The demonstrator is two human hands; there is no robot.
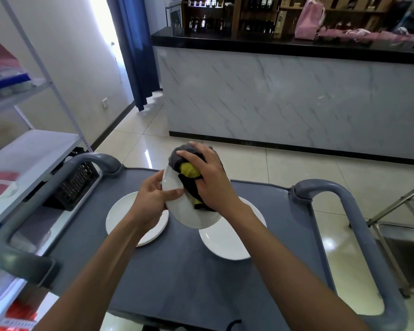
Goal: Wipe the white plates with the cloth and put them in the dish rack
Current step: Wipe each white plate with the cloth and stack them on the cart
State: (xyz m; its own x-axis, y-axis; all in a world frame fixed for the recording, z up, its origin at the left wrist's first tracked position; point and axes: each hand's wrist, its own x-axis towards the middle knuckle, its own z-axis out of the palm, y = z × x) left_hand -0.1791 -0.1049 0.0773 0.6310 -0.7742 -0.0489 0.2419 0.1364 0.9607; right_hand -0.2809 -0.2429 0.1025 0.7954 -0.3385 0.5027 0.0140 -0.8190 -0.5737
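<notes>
- Both hands are working above the grey cart top, which is serving as the table (177, 278).
- Left hand (153, 201) is gripping the raised white plate (189, 211) at its left rim, thumb lying across the plate's upper face and the other fingers curling behind it.
- Right hand (208, 177) is pressing a bunched cloth (189, 170) against the upper part of that plate, its fingers spreading and curling over the wad.
- That cloth is showing grey, yellow and black patches, and part of it is hanging down over the plate's face beneath the right palm.
- Between the two hands, the held plate is tilting, its far edge higher than its near edge, and it is sitting clear of the table.
- Two more white plates are lying flat on the table: one plate on the left (122, 218) is sitting partly under the left hand, and one plate on the right (227, 244) is sitting under the held plate and the right wrist.
- These two flat plates are lying near each other but apart.
- Curved grey handles are rising at the table's left side (58, 185) and right side (359, 223).
- A black slotted crate (74, 185) is sitting just beyond the left handle, beside a white shelf unit (29, 158).
- Farther off, a marble-fronted counter (296, 96) is standing across the tiled floor (296, 173).
</notes>
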